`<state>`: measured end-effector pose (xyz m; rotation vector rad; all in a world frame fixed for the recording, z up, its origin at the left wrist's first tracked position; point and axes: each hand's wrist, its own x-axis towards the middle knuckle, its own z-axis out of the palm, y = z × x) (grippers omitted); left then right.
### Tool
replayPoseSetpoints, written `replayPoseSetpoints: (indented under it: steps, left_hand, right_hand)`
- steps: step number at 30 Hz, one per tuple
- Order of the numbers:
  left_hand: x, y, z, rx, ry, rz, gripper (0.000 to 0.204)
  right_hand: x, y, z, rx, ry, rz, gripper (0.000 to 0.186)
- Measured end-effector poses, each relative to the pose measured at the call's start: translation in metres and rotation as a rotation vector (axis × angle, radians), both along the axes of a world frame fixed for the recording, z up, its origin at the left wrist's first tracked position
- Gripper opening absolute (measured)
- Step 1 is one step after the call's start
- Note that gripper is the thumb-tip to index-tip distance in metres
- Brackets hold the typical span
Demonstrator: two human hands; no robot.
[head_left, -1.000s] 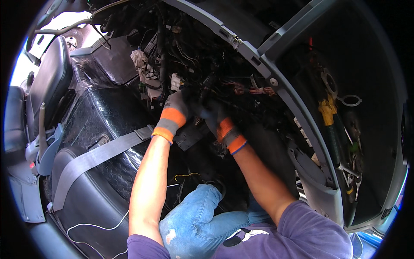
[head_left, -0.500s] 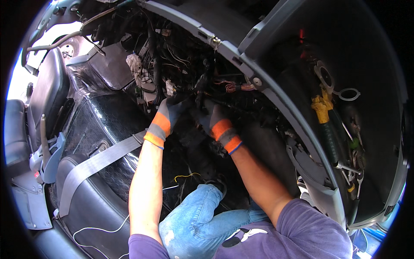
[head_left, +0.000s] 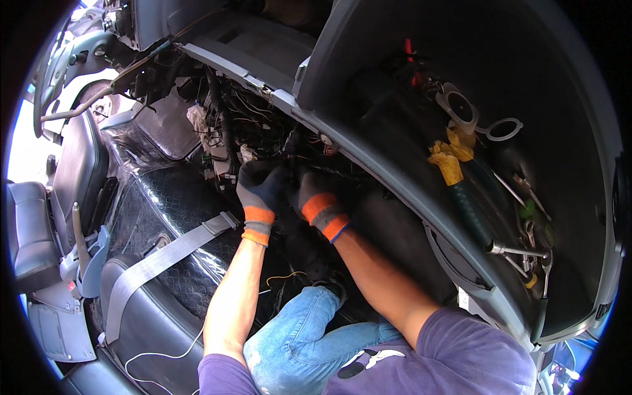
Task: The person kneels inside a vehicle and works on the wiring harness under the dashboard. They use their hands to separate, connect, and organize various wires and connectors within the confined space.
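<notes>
Both hands wear dark grey work gloves with orange-banded cuffs and meet in the shadow under the opened dashboard. My left hand (head_left: 257, 189) has its fingers curled inward, close to a white connector (head_left: 247, 153). Beside it, my right hand (head_left: 315, 197) is bent in toward the left one, its fingertips lost in the dark. A black-wrapped wiring harness (head_left: 290, 143) comes down between the two hands. What either hand grips is too dark to make out. Loose wires (head_left: 253, 108) and a thick black cable bundle (head_left: 217, 112) hang behind them.
On the right, a dashboard tray (head_left: 395, 178) holds a yellow-wrapped tool (head_left: 449, 164), wrenches (head_left: 548, 263) and a ratchet handle (head_left: 513, 250). A grey seat belt (head_left: 161, 255) crosses the black seat (head_left: 158, 322) at left. A yellow wire (head_left: 283, 275) lies near my knee.
My view has shifted, bringing more of the dashboard tray into sight. Both hands stay close together at the harness; the left has turned slightly, showing more of its curled fingers.
</notes>
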<state>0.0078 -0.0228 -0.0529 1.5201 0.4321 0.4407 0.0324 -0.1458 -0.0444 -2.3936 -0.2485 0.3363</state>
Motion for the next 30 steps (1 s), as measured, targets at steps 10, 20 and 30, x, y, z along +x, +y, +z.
replayPoseSetpoints:
  steps: [10, 20, 30]
  left_hand:
    - [0.002, -0.033, 0.004, -0.285, -0.094, 0.046, 0.045]
    - [-0.001, -0.021, 0.006, -0.704, -0.047, -0.159, 0.039]
    - [0.001, -0.023, -0.050, -0.531, 0.175, -0.563, 0.020]
  right_hand:
    - [0.009, -0.011, -0.017, -0.060, 0.118, 0.064, 0.033]
    - [0.021, -0.034, 0.023, 0.112, -0.230, 0.120, 0.050]
    - [0.030, -0.028, 0.028, 0.377, -0.148, 0.132, 0.020]
